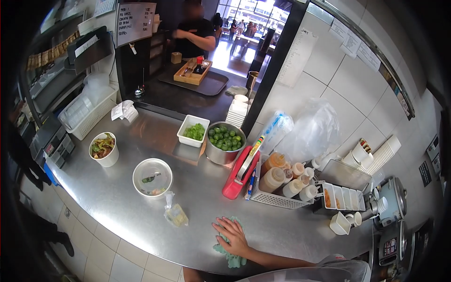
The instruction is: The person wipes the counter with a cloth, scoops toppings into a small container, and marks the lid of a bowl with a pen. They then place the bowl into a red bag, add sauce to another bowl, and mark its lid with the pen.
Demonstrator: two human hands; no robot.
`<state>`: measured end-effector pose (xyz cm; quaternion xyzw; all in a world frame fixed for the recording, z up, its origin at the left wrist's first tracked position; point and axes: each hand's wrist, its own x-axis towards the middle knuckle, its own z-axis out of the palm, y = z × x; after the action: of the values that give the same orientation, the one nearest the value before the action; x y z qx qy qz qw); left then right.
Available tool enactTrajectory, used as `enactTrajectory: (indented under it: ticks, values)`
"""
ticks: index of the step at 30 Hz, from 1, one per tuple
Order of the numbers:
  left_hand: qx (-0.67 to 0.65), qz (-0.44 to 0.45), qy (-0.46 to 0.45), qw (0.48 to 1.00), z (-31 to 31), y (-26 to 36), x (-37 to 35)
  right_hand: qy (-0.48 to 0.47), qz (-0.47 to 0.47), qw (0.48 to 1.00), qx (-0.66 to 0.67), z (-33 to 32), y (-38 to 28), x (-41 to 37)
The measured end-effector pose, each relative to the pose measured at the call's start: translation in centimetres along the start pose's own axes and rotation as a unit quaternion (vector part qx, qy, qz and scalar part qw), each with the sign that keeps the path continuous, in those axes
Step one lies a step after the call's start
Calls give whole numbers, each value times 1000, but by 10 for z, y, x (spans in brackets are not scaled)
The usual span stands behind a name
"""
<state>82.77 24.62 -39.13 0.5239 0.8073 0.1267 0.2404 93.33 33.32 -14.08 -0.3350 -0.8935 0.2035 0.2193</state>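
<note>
My right hand [231, 237] lies flat with its fingers spread on a crumpled green cloth [233, 260] near the front edge of the steel counter. My left hand does not show. To the left of the cloth sits a knotted clear plastic bag [176, 215] with pale yellowish contents. Behind that bag stands a round white bowl [152, 177] with a small dark green item and some bits inside. A white tub [104, 149] filled with leafy food is farther left.
At the counter's back are a white container of chopped greens [193, 131], a metal pot of limes [226, 142], a red tape dispenser [240, 173] and a basket of sauce bottles [280, 196]. Beyond the opening, a person [193, 37] stands behind a dark tray [213, 83].
</note>
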Motion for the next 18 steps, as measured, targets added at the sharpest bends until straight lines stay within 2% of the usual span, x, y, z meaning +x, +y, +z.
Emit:
enactTrajectory:
  ticks: [12, 18]
  values:
    - [-4, 0, 13, 1000, 5, -4, -9, 21, -6, 1000, 0, 1, 1, 2]
    - [-57, 0, 32, 998, 21, -10, -27, 9, -17, 1000, 0, 6, 4, -2]
